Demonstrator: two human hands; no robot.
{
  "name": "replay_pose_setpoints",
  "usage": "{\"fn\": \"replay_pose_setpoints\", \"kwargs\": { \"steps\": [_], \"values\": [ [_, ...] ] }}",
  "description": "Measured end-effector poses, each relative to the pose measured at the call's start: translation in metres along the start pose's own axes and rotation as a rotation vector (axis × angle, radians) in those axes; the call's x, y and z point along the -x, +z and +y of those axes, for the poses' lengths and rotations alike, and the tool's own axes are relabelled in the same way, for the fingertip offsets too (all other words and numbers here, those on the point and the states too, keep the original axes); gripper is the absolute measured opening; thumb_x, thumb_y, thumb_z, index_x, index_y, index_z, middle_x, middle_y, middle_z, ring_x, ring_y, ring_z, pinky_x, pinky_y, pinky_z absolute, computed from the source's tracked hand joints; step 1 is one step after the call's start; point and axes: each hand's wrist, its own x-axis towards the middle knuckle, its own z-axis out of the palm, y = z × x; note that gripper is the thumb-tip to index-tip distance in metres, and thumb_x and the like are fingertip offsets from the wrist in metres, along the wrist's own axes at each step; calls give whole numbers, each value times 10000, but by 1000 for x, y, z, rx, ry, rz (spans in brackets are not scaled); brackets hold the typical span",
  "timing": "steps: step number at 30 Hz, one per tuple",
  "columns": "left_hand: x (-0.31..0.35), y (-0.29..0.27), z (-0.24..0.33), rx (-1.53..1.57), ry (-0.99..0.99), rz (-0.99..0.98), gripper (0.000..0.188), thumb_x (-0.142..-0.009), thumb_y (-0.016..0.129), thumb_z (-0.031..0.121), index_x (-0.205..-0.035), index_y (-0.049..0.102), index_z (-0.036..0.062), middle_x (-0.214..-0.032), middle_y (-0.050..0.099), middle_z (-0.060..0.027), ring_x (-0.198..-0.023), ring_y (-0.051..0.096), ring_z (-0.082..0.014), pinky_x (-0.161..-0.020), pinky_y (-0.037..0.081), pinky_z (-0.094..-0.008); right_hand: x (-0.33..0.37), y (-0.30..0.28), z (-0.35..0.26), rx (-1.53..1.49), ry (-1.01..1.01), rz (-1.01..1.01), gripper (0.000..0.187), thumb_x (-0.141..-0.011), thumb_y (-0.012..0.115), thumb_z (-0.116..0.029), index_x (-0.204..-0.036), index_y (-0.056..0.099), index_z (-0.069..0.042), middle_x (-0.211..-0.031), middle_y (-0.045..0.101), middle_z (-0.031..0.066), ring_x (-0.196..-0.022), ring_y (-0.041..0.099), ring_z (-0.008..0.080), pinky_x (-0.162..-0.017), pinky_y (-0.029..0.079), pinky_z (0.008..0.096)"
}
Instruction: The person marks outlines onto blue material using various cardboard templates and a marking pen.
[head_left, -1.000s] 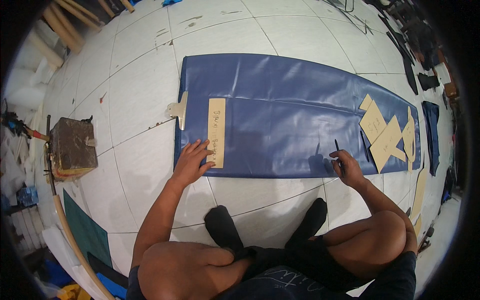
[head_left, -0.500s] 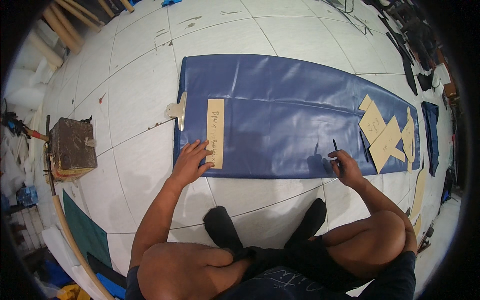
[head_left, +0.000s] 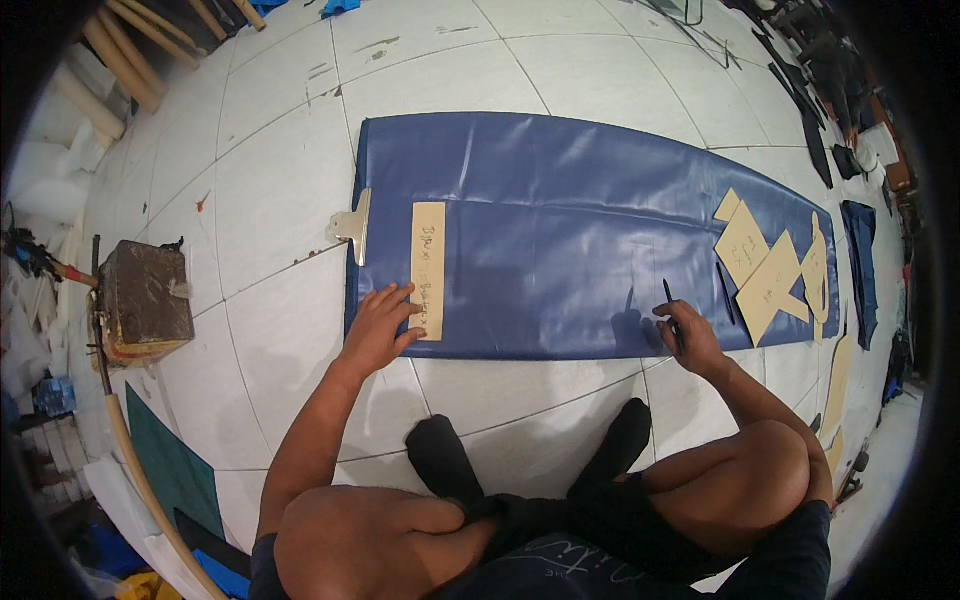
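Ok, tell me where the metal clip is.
In the head view, the metal clip sits on the left edge of the blue sheet, beyond the left hand and left of the cardboard strip.

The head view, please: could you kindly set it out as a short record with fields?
Surface: shiny dark blue sheet on a white tiled floor
Left grip: fingertips on the near end of a tan card strip
Right grip: holding a black pen
Sheet's left edge: metal clip
Sheet's right end: overlapping tan card pieces, slim dark tool beside them
Far left: brown box
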Motion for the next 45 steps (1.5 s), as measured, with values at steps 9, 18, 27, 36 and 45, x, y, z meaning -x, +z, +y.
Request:
{"fn": "replay_pose_setpoints", "kwargs": {
  "steps": [9, 18, 27, 36, 45],
  "values": [
    [-8, -8, 2, 0, 27, -21, 498, -877, 765, 316, -1321, 641, 126, -1479, 516, -121, -1397, 427, -377, -1151, 336, -511, 0, 2, 5, 8, 4, -8, 217, -959, 614, -67, -1176, 618, -53, -1107, 645, 162, -917, 692, 348, -801, 551, 426],
    [-16, -18, 4, -10, 25, -90, 573, -826, 811, 303, -1351, 648, 145, -1421, 525, -120, -1309, 468, -337, -1122, 371, -473, 0, 3, 3, -7, 38, -13, 209, -961, 614, -67, -1170, 618, -60, -1073, 641, 166, -893, 691, 342, -776, 549, 426],
    [-28, -17, 3, -88, 30, -162, 610, -801, 836, 325, -1344, 636, 131, -1575, 395, -162, -1495, 297, -399, -1232, 242, -532, 1, 4, 8, -17, 9, 0, 224, -955, 626, -64, -1180, 615, -69, -1076, 641, 165, -887, 694, 345, -769, 550, 429],
    [-39, -18, 1, -114, 60, -212, 623, -793, 845, 315, -1331, 617, 99, -1549, 407, -197, -1483, 318, -411, -1235, 203, -584, -15, -23, 4, 4, -27, 8, 314, -971, 573, -53, -1284, 590, -65, -1079, 641, 167, -909, 694, 317, -795, 546, 415],
    [-41, -26, 0, -122, 41, -243, 620, -740, 876, 325, -1270, 633, 116, -1487, 465, -162, -1441, 364, -359, -1240, 217, -566, -131, -61, -129, 65, -414, -224, 303, -977, 590, -88, -1275, 621, -44, -1173, 660, 172, -1018, 679, 314, -878, 550, 412]
  ]
}}
